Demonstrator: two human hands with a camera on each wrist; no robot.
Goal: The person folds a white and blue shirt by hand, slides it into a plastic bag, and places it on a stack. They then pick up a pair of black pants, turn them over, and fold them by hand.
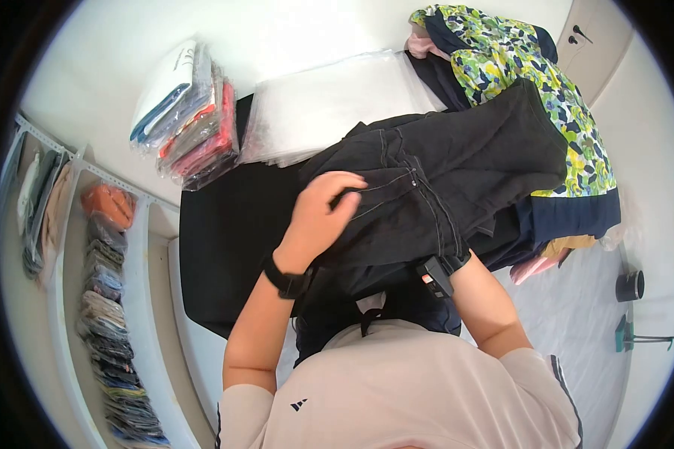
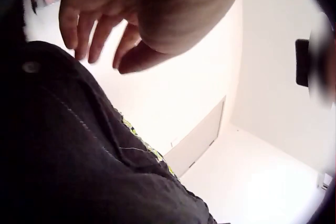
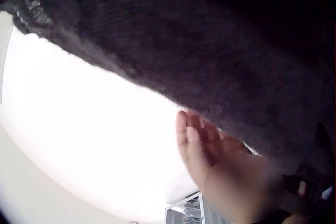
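Observation:
A black garment (image 1: 442,172) with pale contrast stitching lies over the black table, its folds spread toward the right. A button shows on the black cloth (image 2: 30,67) in the left wrist view. Above the garment's left part, my left hand (image 1: 323,215) has its fingers loosely bent, with nothing in them. That same hand (image 2: 131,19) hangs over the cloth in its wrist view. My right hand is hidden beneath the garment in the head view. In the right wrist view, my right hand (image 3: 210,150) reaches up under the dark cloth (image 3: 173,40), fingers extended at its edge.
Clear plastic bags (image 1: 329,101) lie stacked at the back of the black table (image 1: 225,239), beside a pile of bagged clothes (image 1: 195,120). A floral garment (image 1: 502,60) tops more clothes at the right. Shelves (image 1: 112,299) of folded clothes stand at the left.

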